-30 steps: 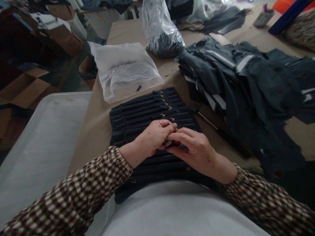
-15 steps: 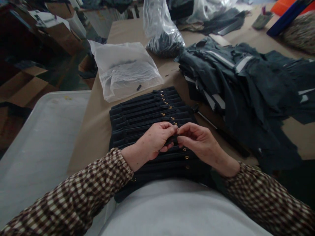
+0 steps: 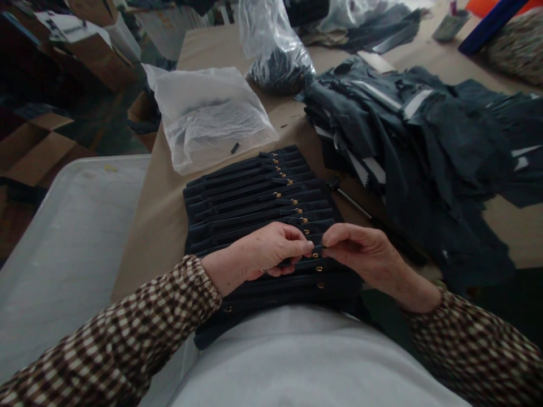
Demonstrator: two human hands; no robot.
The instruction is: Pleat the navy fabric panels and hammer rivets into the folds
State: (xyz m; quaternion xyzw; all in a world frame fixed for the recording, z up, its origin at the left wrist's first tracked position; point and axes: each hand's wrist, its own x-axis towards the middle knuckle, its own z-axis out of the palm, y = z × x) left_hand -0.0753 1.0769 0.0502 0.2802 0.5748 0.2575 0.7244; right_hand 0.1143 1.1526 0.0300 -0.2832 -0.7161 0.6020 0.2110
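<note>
Dark zippered fabric pieces (image 3: 237,209) lie overlapped in rows before me, with gold zipper sliders (image 3: 292,202) lined up toward their right side. Several of the farther sliders carry dark pull tabs (image 3: 268,154); the nearer ones (image 3: 319,268) show bare gold. My left hand (image 3: 275,249) is closed in a pinch over the rows, thumb and forefinger beside a slider. Just to its right, a small gap away, my right hand (image 3: 360,251) is also pinched, fingertips above the fabric's right side. Whatever sits between either hand's fingertips is too small and dark to name.
A translucent plastic bag (image 3: 212,118) lies behind the rows, a small dark tab (image 3: 235,148) on it. Another clear bag (image 3: 280,68) holds dark items. Dark cloth (image 3: 416,130) is heaped at right, beside a thin rod-like tool (image 3: 354,203). A white surface (image 3: 76,226) stands at left.
Both hands have moved nearer to me along the rows, and their fingertips have drawn apart. A slider with a dark tab, which was partly covered by my left hand, now shows. The view shifted slightly.
</note>
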